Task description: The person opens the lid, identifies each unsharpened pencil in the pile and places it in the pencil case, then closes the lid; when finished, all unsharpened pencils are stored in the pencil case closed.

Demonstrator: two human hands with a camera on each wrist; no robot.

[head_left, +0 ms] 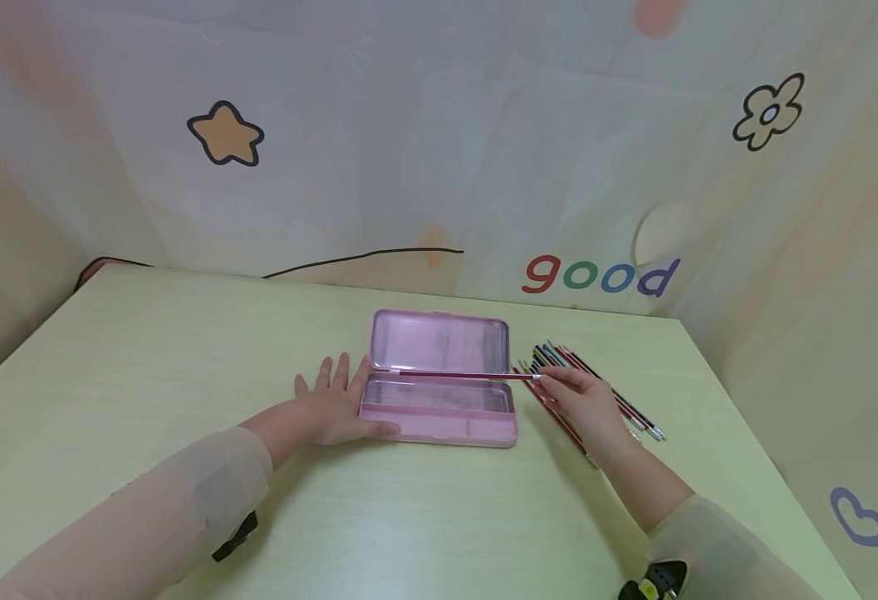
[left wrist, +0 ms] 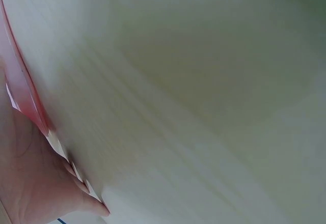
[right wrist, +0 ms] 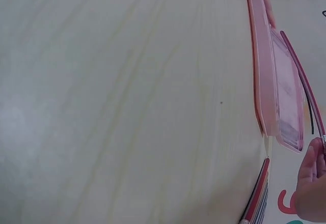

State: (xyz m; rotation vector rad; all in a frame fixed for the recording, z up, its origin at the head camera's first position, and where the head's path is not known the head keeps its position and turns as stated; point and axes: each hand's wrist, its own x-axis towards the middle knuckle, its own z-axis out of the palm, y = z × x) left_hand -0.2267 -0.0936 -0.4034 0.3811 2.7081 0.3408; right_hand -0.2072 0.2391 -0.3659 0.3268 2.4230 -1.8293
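Observation:
A pink pencil case (head_left: 415,427) lies on the table with its lid (head_left: 439,342) folded back. In its near part there are small compartments. My left hand (head_left: 334,408) rests at the case's left side, fingers spread, with the thumb on the near left corner. In the left wrist view, that hand (left wrist: 38,178) sits beside the pink edge of the case. My right hand (head_left: 577,404) pinches one end of a dark red pencil (head_left: 461,376), held level across the case near the hinge. The right wrist view shows the same pencil (right wrist: 303,76) above the case.
A loose pile of pencils (head_left: 637,412) in several colours lies right of the case, partly behind my right hand. The pale table (head_left: 184,358) meets a printed cloth backdrop (head_left: 439,150) at its far edge, and cloth also hangs at both sides.

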